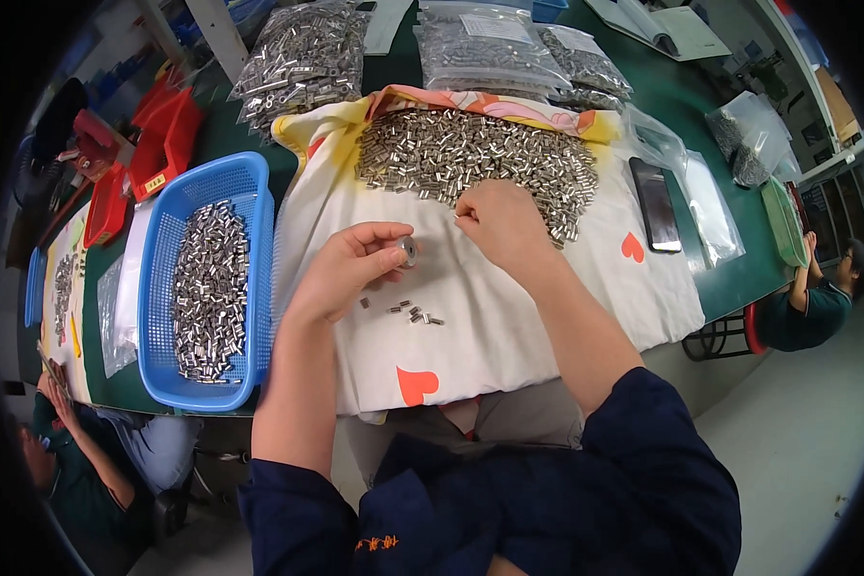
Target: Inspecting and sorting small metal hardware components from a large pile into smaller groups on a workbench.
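Note:
My left hand (350,269) is closed around a thick round metal disc with a centre hole (408,252), held between thumb and fingertips above the cloth. To its right, my right hand (502,228) is pinched at the near edge of a wide pile of small shiny metal cylinders (451,144). A bright speck shows at its fingertips, too small to name. Below the hands, several loose cylinders (420,314) lie on a white cloth (509,336) with red hearts. A blue plastic basket (259,182) with many more such cylinders stands left of my left forearm.
Clear bags of metal parts (302,62) (490,53) stand along the back of the green table. A black phone (655,206) lies right of the pile, beside clear plastic bags (710,211). Red bins (168,139) stand at far left. Other people sit at both sides.

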A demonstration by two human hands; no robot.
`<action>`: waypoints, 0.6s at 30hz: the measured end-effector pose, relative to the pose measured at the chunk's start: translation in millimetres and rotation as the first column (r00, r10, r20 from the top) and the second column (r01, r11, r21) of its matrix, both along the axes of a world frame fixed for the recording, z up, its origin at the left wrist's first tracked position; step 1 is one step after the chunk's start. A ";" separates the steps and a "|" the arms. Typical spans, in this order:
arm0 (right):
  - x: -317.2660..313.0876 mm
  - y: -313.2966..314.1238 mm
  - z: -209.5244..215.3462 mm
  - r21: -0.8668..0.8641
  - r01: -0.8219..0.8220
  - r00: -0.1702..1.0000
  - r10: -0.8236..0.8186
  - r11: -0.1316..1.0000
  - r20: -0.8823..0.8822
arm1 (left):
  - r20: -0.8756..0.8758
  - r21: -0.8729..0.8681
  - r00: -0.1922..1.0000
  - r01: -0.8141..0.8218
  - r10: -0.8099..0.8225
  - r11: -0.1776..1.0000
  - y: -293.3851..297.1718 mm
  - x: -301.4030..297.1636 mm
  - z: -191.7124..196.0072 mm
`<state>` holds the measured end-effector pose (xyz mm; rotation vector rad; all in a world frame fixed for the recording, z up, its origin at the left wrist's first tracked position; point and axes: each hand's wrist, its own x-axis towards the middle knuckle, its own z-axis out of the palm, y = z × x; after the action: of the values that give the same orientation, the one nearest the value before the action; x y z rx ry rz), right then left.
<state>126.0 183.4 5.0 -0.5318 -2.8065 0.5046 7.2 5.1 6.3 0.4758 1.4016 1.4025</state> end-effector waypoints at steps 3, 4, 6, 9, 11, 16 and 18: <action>-0.2 -1.8 -9.6 0.139 0.005 0.997 0.007 0.990 -0.080 | -0.003 0.076 1.000 0.013 -0.013 0.997 3.0 2.6 2.2; -1.8 -4.4 -8.3 0.136 -0.006 0.996 0.018 0.991 -0.082 | -0.005 0.074 1.000 0.002 -0.001 0.997 1.0 0.8 0.1; -3.1 -8.1 -3.7 0.059 -0.029 0.991 0.037 0.998 -0.130 | -0.052 0.076 0.998 0.031 -0.027 0.997 -2.1 -3.6 -5.7; -2.0 -22.6 21.5 -0.579 -0.089 0.989 0.003 0.811 -0.147 | 0.030 0.067 0.997 -0.070 0.068 0.995 -2.1 -1.9 -4.4; 0.7 -27.3 25.2 -0.653 -0.112 0.989 0.024 0.749 -0.143 | 0.035 0.115 0.997 -0.069 0.066 0.991 0.1 -2.4 -6.7; -0.6 -33.3 17.4 -0.580 -0.222 0.965 0.092 0.784 -0.244 | 0.063 0.185 0.994 -0.095 0.084 0.978 2.3 -1.3 -7.8; 0.5 -34.9 17.7 -0.545 -0.236 0.960 0.106 0.805 -0.259 | 0.041 0.166 0.996 -0.083 0.077 0.983 2.6 -0.6 -7.2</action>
<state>126.5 148.4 22.7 -0.2930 -2.4688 1.3838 6.6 7.7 -0.9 0.5064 1.2931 1.5950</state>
